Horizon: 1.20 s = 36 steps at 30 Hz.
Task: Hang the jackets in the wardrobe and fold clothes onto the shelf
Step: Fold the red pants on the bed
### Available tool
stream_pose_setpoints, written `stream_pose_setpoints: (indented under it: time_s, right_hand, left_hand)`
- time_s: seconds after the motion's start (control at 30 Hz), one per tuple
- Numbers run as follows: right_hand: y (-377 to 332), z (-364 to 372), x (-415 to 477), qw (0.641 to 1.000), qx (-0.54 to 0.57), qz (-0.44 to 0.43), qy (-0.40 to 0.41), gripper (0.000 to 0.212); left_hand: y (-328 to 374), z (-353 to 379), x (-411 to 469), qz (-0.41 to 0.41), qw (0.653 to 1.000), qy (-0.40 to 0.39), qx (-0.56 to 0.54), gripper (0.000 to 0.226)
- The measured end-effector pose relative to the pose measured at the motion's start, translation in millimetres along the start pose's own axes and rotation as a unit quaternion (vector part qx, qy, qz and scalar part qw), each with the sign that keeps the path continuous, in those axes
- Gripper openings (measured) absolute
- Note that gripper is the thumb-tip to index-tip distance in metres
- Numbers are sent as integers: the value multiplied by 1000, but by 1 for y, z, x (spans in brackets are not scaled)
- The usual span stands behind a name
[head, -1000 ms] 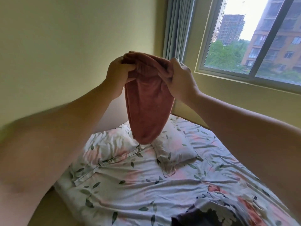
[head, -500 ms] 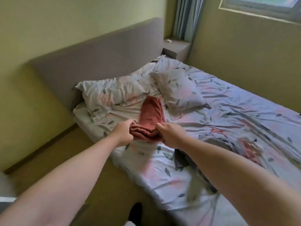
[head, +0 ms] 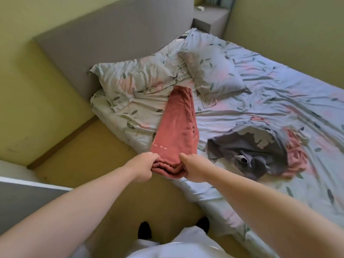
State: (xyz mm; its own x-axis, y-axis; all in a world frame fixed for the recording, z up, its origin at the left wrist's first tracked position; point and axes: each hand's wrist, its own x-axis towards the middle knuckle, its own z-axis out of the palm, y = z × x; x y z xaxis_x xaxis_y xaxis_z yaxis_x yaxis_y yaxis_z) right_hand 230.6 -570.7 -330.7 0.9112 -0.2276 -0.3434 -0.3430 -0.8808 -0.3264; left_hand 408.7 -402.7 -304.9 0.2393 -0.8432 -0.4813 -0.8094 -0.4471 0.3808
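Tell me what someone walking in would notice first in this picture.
The long terracotta-pink garment stands out first, laid flat on the near-left side of the bed, its near end gripped by the left hand and the right hand. To its right, a crumpled grey garment lies in a heap on the same bed.
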Motion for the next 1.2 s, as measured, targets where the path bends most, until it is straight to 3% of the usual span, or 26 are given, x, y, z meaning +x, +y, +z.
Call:
stream_pose_setpoints:
  time_s: [0.23,0.37,0.47,0.6,0.73,0.87,1.03,1.2]
  right_hand:
    - [-65,31,-10,996,25,62,-62,39]
    - [-117,34,-13,980,98,95,-143,34]
    - [-145,31,-9,927,233,151,-251,34]
    - [-159,33,3,854,400,188,-274,34]
    - [-154,26,18,857,423,210,-207,38]
    - [-124,13,39,865,429,235,-111,35]
    - [-64,-12,82,794,554,249,-14,44]
    - [1,-47,144,741,617,260,47,46]
  left_hand:
    - [-47,11,-40,13,999,-46,-11,23]
    - [-74,14,-61,-13,986,-164,-23,18]
    - [-77,-3,-67,-33,952,-305,-11,31]
    - [-90,-22,-58,-79,915,-393,-49,45]
    - [-99,-42,-33,-90,926,-359,-74,55]
    - [-108,-66,10,-94,938,-302,-140,41]
    - [-117,-94,75,-110,940,-167,-277,39]
    - [-114,-111,156,-141,907,-63,-392,34]
